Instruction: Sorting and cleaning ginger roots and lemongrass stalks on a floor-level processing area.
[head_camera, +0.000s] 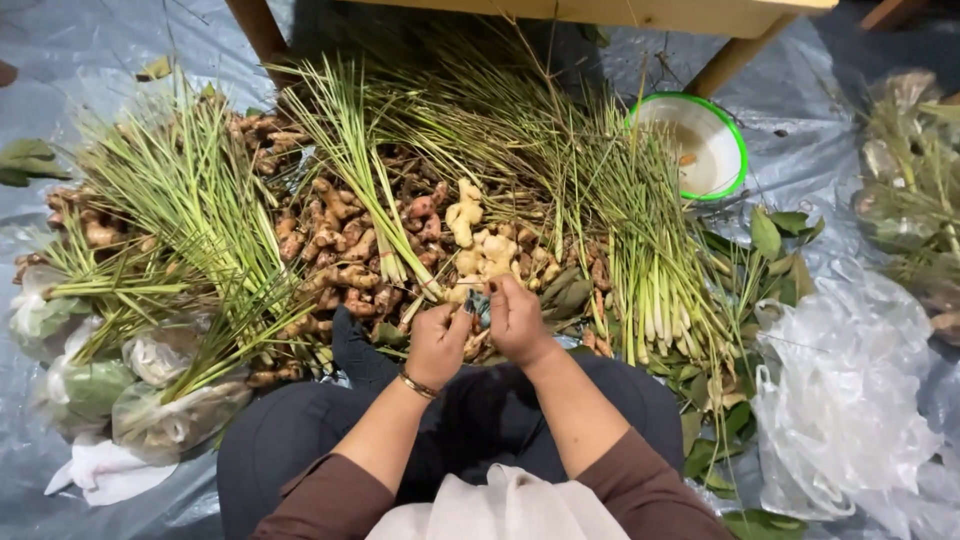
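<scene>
A grey plastic sheet (60, 40) covers the floor. Lemongrass stalks (200, 200) lie fanned over a pile of ginger and turmeric roots (340, 240). A green-rimmed bowl (735, 150) sits beyond. Left hand (437, 345) and right hand (517, 322), fingers clenched, together grasp a small leafy bundle (479, 303) at the pile's near edge.

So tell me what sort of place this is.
Probably a floor-level spot for sorting and bundling market produce: a grey plastic sheet covers the ground, heaped with lemongrass stalks and ginger-like roots, with bagged bundles alongside.
</scene>
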